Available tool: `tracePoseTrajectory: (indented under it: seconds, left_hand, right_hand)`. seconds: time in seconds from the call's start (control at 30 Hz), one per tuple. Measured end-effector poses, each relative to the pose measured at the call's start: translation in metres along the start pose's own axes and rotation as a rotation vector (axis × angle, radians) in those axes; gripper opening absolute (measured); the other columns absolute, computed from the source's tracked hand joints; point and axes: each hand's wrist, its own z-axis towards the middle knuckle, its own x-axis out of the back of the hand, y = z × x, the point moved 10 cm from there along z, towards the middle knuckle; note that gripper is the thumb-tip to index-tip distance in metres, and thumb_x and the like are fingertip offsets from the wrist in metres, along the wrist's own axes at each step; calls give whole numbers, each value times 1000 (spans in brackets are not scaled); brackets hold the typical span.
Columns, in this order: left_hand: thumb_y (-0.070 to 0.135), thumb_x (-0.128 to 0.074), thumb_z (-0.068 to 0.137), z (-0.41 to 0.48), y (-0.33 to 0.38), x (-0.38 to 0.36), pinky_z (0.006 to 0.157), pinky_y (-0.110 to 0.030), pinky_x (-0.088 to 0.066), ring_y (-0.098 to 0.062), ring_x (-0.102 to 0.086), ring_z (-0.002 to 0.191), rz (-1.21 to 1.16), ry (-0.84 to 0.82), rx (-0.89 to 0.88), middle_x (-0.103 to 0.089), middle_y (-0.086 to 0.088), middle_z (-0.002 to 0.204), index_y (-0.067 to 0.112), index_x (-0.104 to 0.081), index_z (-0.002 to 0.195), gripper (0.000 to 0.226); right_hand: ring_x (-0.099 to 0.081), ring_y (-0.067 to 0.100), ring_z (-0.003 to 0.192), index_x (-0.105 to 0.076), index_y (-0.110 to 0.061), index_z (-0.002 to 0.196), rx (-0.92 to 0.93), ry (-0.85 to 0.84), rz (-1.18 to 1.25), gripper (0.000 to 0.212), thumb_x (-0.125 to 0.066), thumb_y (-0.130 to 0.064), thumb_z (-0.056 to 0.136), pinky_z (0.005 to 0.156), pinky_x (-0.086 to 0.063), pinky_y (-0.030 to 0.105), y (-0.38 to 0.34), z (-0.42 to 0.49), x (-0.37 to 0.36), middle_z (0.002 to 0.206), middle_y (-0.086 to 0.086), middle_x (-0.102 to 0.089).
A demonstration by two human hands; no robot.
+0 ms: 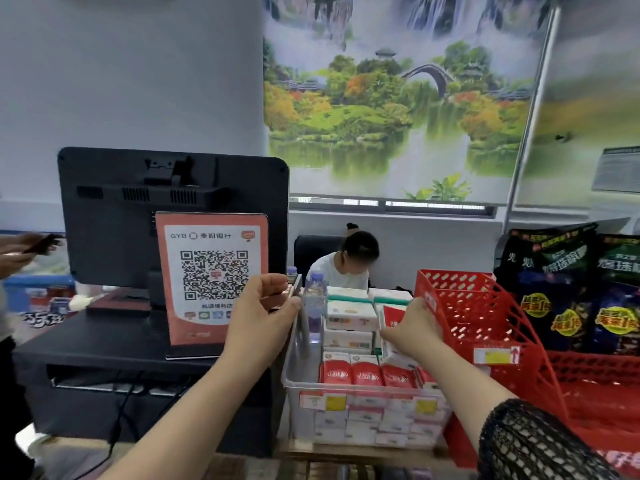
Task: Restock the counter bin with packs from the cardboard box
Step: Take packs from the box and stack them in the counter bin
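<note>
A clear plastic counter bin [288, 377] stands in the middle, with a row of red packs [367, 374] at its front and stacked white packs [349, 317] behind them. A water bottle [315, 306] stands in the bin's left side. My left hand [259, 313] grips the bin's back left rim, fingers curled over the edge. My right hand [414, 327] holds a red and white pack [393, 318] just above the packs on the bin's right side. The cardboard box is not in view.
Left of the bin stand a black register monitor [138, 216] and a QR code sign [211, 278]. A red perforated rack [485, 317] touches the bin's right side, with dark snack bags [568, 289] behind it. A person [349, 265] sits behind the counter. Another person's hand [20, 249] shows far left.
</note>
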Motion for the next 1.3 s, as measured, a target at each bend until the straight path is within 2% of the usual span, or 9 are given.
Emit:
tracePoseTrajectory:
  seconds: [0.2,0.4,0.6,0.7,0.87,0.97,1.1,1.23,1.3]
  left_hand:
    - [14,-66,88,14,2,-11,72,-8,-47,-1,-62,95,-1,41,-50,-65,9,106,26,-60,107,24]
    - [15,-65,89,13,0,-23,68,-5,-47,0,-62,96,-2,22,-55,-64,15,104,25,-60,109,24]
    - [16,-63,90,12,-4,-31,72,-12,-49,-2,-61,99,9,10,-32,-63,13,106,22,-61,114,25]
    - [17,-61,91,10,-4,-35,64,-5,-49,-4,-60,99,19,5,-28,-62,13,105,20,-59,117,26]
    - [16,-61,91,7,-5,-34,63,-2,-47,1,-59,96,12,-10,-14,-61,17,103,21,-59,116,26]
    - [17,-62,91,6,-7,-27,66,-8,-49,1,-59,98,10,-4,-2,-62,15,105,25,-59,113,24]
    - [19,-63,90,5,-9,-17,66,-7,-46,3,-59,93,25,6,14,-62,14,105,23,-59,115,26]
    - [16,-60,92,7,-10,-7,73,-9,-45,4,-57,92,16,4,24,-63,7,113,20,-59,120,29]
    - [15,-57,93,7,-11,-5,82,-16,-48,1,-58,97,-15,-12,38,-62,5,117,20,-57,124,32]
  right_hand:
    - [-48,30,122,-37,-9,133,43,-79,-229,67,-69,-36,81,88,-46,32,6,15,-41,133,12,-49]
    - [-45,32,120,-39,-5,138,67,-57,-435,67,-65,-37,85,94,-45,32,11,16,-58,135,15,-34]
    - [-54,28,111,-55,-11,126,84,-6,-549,38,-58,-20,90,81,-51,34,9,16,-60,122,10,-53]
    - [-58,26,110,-60,-15,120,102,1,-599,30,-55,-18,90,77,-50,33,10,15,-60,120,7,-60]
    - [-58,25,108,-59,-15,119,128,-8,-556,31,-56,-29,91,73,-47,32,8,13,-57,119,7,-59]
    - [-58,26,105,-59,-12,116,156,82,-449,38,-51,-40,93,68,-40,30,-2,5,-38,117,8,-58]
    - [-56,26,93,-59,-13,106,194,185,-149,30,-48,-36,91,68,-38,30,-24,-7,-17,108,9,-61]
    - [-52,20,100,-56,-16,116,190,54,369,32,-49,-37,93,82,-40,29,-54,-22,-20,118,4,-60]
    - [-53,19,107,-52,-21,117,175,-49,622,33,-48,-43,93,95,-46,37,-74,-34,-27,121,2,-57]
